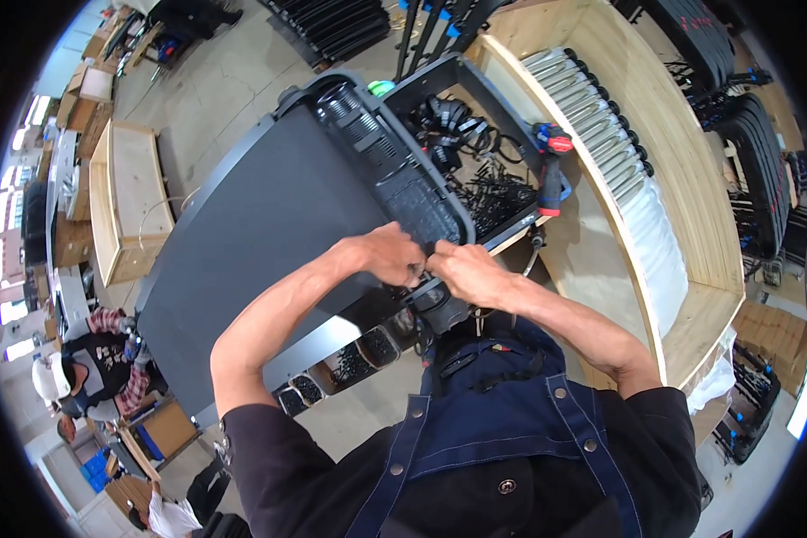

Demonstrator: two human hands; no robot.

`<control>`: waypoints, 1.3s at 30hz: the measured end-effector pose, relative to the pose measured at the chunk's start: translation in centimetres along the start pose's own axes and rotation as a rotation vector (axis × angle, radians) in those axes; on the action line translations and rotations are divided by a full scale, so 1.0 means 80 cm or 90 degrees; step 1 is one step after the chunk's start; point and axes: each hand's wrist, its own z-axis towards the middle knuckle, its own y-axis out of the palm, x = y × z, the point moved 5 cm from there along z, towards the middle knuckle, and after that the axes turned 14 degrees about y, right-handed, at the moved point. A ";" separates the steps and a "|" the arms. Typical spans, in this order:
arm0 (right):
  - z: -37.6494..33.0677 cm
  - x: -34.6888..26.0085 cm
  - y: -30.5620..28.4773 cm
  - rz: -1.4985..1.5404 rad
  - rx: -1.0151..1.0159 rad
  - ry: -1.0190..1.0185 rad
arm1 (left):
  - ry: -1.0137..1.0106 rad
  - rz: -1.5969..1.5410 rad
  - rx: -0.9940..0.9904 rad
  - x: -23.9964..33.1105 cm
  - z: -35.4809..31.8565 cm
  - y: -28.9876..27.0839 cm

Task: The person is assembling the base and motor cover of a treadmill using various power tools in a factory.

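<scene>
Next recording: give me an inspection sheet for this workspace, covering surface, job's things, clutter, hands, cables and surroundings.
Surface: wooden workbench with raised side walls; a large dark grey panel lies across its left end.
Job's things: black ribbed plastic strip along the panel's edge; both hands meet at its near end.
Clutter: black bin of black cable parts, red and black power driver, row of silver tubes with black caps, small trays of dark fasteners.
Hands: left hand and right hand pinch with their fingers at the strip's end; what they grip is hidden.
Cables: black looped leads in the bin.
Surroundings: concrete floor, wooden crate, another person at lower left.
</scene>
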 end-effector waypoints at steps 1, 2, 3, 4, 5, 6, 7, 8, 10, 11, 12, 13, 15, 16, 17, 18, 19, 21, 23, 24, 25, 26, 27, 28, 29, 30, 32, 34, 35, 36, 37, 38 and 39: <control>-0.003 -0.001 -0.001 -0.023 -0.008 0.001 | -0.015 0.033 -0.003 -0.005 0.004 0.007; -0.004 0.002 -0.007 0.010 -0.016 0.006 | -0.002 0.079 0.022 -0.004 0.004 0.006; -0.005 0.012 -0.013 0.081 -0.010 -0.004 | -0.015 0.039 0.029 -0.005 0.004 0.010; -0.006 0.026 -0.028 0.161 0.025 0.028 | -0.023 0.035 0.041 -0.002 -0.002 0.015; -0.010 0.044 -0.042 0.241 0.059 0.059 | -0.031 0.030 0.053 0.001 -0.006 0.016; -0.019 0.071 -0.064 0.350 0.173 0.134 | -0.034 0.030 0.058 0.002 -0.007 0.016; -0.031 0.114 -0.077 0.441 0.382 0.207 | -0.051 0.013 0.042 0.007 -0.009 0.014; -0.042 0.154 -0.091 0.431 0.503 0.310 | -0.074 -0.011 0.027 0.010 -0.014 0.017; -0.043 0.260 -0.088 0.253 0.661 0.428 | -0.082 -0.013 0.028 0.012 -0.011 0.009; -0.036 0.302 -0.084 0.195 0.693 0.452 | -0.075 -0.008 0.022 0.012 -0.007 0.007; -0.019 0.356 -0.078 0.230 0.629 0.483 | -0.072 0.018 0.013 0.009 0.001 0.003; 0.001 0.383 -0.079 0.294 0.564 0.452 | -0.071 0.033 0.017 0.006 0.007 0.001; 0.034 0.416 -0.084 0.443 0.413 0.564 | -0.062 0.019 0.011 0.007 0.016 -0.010; 0.032 0.425 -0.090 0.416 0.473 0.514 | -0.071 0.012 0.012 0.004 0.019 -0.014; 0.037 0.400 -0.093 0.397 0.518 0.455 | -0.084 -0.009 0.016 0.005 0.012 -0.008; 0.026 0.377 -0.091 0.435 0.539 0.389 | -0.093 -0.026 0.018 0.008 0.007 -0.002; 0.010 0.346 -0.096 0.458 0.487 0.429 | -0.110 -0.035 0.024 0.008 0.000 0.000; -0.050 0.304 -0.110 0.485 0.587 0.255 | -0.113 -0.026 0.002 0.013 0.002 0.000; -0.099 0.266 -0.117 0.583 0.451 0.271 | -0.127 -0.032 0.002 0.017 -0.003 0.001; -0.121 0.252 -0.117 0.639 0.328 0.282 | -0.132 -0.031 -0.002 0.019 -0.006 0.003; -0.135 0.233 -0.121 0.664 0.199 0.283 | -0.133 -0.035 -0.004 0.017 -0.005 0.003; -0.146 0.234 -0.110 0.695 0.120 0.281 | -0.120 -0.034 -0.002 0.014 -0.001 0.001; -0.156 0.240 -0.088 0.718 0.038 0.338 | -0.110 -0.036 0.000 0.012 0.001 0.000; -0.160 0.239 -0.073 0.730 -0.018 0.358 | -0.109 -0.038 -0.005 0.011 0.004 -0.003; -0.161 0.237 -0.060 0.740 -0.076 0.376 | -0.113 -0.032 -0.015 0.011 0.006 -0.005; -0.158 0.237 -0.053 0.744 -0.079 0.377 | -0.117 -0.025 -0.026 0.011 0.007 -0.006; -0.153 0.234 -0.039 0.774 -0.130 0.368 | -0.116 -0.031 -0.028 0.010 0.006 -0.005; -0.150 0.241 -0.026 0.800 -0.146 0.378 | -0.114 -0.036 -0.030 0.012 0.005 -0.005; -0.149 0.244 -0.021 0.823 -0.157 0.390 | -0.120 -0.033 -0.041 0.013 0.006 -0.006; -0.148 0.249 -0.021 0.825 -0.159 0.390 | -0.126 -0.031 -0.052 0.014 0.006 -0.006; -0.145 0.252 -0.020 0.806 -0.184 0.396 | -0.126 -0.033 -0.055 0.015 0.005 -0.007; -0.142 0.256 -0.020 0.786 -0.209 0.401 | -0.132 -0.035 -0.052 0.016 0.004 -0.008; -0.140 0.259 -0.021 0.788 -0.210 0.402 | -0.137 -0.036 -0.049 0.016 0.003 -0.010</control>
